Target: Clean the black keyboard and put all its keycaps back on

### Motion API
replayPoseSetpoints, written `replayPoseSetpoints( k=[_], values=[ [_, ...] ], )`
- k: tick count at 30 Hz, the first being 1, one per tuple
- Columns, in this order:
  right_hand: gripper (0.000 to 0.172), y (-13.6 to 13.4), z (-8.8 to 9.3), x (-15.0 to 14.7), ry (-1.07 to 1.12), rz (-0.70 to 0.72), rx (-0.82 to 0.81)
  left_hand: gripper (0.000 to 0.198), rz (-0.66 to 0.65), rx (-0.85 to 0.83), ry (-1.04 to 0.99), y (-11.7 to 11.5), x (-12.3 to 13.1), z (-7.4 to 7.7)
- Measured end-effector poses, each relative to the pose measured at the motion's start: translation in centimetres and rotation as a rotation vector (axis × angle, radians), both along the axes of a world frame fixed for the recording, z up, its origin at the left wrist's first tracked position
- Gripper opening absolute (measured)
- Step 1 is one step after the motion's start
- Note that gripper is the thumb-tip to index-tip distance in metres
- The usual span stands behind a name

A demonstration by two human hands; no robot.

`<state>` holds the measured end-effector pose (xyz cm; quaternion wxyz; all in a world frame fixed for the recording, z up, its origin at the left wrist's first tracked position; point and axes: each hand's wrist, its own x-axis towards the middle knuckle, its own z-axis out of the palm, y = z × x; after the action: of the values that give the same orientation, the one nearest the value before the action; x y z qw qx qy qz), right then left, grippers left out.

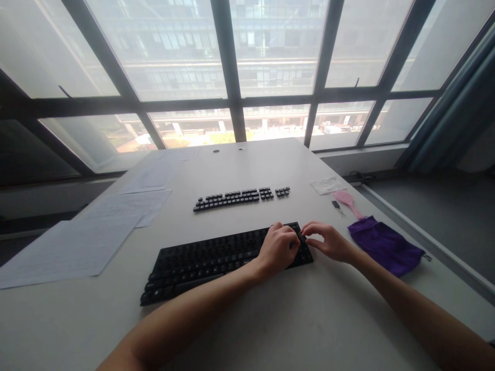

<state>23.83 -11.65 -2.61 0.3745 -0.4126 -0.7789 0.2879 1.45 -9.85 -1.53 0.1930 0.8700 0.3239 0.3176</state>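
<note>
Beside the purple pouch (384,245), left hand (278,250) and right hand (328,242) pinch, seemingly, a keycap (302,238) on the keyboard (201,260).

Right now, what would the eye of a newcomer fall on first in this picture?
Both hands meet at the right end of the black keyboard near the front of the table: the left hand lies on the keys, the right hand touches its corner with its fingers. Behind it, loose black keycaps lie in a row. A purple pouch lies to the right.
</note>
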Motion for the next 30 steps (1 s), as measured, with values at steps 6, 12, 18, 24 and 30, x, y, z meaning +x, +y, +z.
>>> replayPoseSetpoints(
  k=[6, 12, 18, 24, 30],
  values=[
    [0.007, -0.4, 0.8, -0.4, -0.082, -0.025, 0.083, 0.017, -0.027, 0.102, 0.057, -0.1, 0.1, -0.2],
    [0.012, -0.6, 0.9, -0.6, -0.162, -0.019, 0.129, 0.014, -0.03, 0.102, 0.085, -0.2, 0.0, -0.5],
    [0.013, -0.7, 1.1, -0.5, -0.201, -0.015, 0.146, 0.015, -0.021, 0.105, 0.061, -0.4, 0.0, -0.8],
    [0.014, -0.6, 0.9, -0.8, -0.232, 0.001, 0.185, 0.02, -0.003, 0.15, 0.107, -0.3, -0.1, -0.9],
    [0.008, -0.4, 0.8, -0.8, -0.211, 0.008, 0.178, 0.023, -0.014, 0.187, 0.198, -0.5, -0.1, -0.3]
  ],
)
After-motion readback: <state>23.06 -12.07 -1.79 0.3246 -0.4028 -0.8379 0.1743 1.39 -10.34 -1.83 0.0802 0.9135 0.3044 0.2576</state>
